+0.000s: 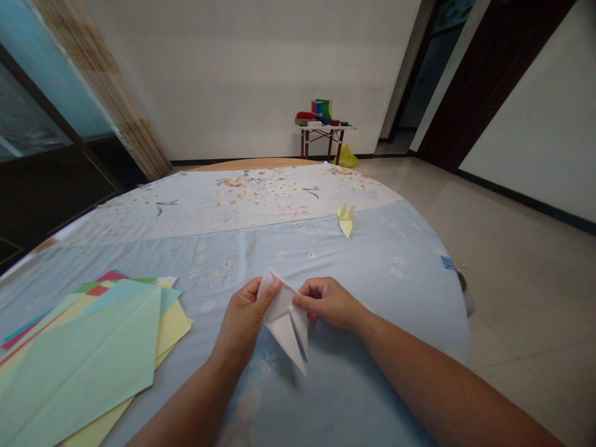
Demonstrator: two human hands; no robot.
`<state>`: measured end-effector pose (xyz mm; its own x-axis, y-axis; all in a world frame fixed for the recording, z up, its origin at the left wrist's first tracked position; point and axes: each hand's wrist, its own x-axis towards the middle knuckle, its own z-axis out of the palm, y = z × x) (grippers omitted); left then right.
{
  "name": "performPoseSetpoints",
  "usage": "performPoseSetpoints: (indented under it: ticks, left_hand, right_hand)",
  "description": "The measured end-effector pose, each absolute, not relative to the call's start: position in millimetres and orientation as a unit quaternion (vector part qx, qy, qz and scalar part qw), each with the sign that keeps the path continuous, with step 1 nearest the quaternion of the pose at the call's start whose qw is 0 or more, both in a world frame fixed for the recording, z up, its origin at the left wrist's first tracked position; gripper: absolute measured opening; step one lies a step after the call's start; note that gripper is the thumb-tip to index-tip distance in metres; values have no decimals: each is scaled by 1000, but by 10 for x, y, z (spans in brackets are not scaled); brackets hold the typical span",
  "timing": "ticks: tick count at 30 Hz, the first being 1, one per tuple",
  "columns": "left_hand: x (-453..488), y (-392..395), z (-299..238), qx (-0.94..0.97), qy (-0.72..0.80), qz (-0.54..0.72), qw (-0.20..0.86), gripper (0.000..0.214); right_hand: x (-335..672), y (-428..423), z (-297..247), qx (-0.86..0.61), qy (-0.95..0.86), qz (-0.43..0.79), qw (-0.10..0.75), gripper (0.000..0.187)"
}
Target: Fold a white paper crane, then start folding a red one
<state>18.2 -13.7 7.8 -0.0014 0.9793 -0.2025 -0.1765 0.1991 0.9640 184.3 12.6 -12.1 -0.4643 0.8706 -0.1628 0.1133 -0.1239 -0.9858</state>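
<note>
A white folded paper piece (286,323), pointed at its lower end, is held above the blue tablecloth (372,261). My left hand (244,316) pinches its upper left edge between thumb and fingers. My right hand (326,301) pinches its right side with the fingers curled in. Both hands hold the paper just above the cloth at the near middle of the table.
A fanned stack of coloured paper sheets (88,347) lies at the near left. A small yellow folded paper figure (345,218) sits further back on the cloth. A small red-legged table (323,133) with coloured items stands by the far wall. Tiled floor (521,261) lies to the right.
</note>
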Motion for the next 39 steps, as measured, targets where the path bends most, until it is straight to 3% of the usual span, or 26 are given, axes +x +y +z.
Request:
performPoseSetpoints:
  ticks: [24, 39]
  left_hand:
    - [217, -180, 56, 427, 534, 489, 541, 33]
    - [264, -230, 39, 430, 523, 465, 570, 37]
  right_hand:
    - [1839, 118, -85, -409, -582, 615, 341, 34]
    - [1832, 92, -4, -413, -592, 588, 365, 35]
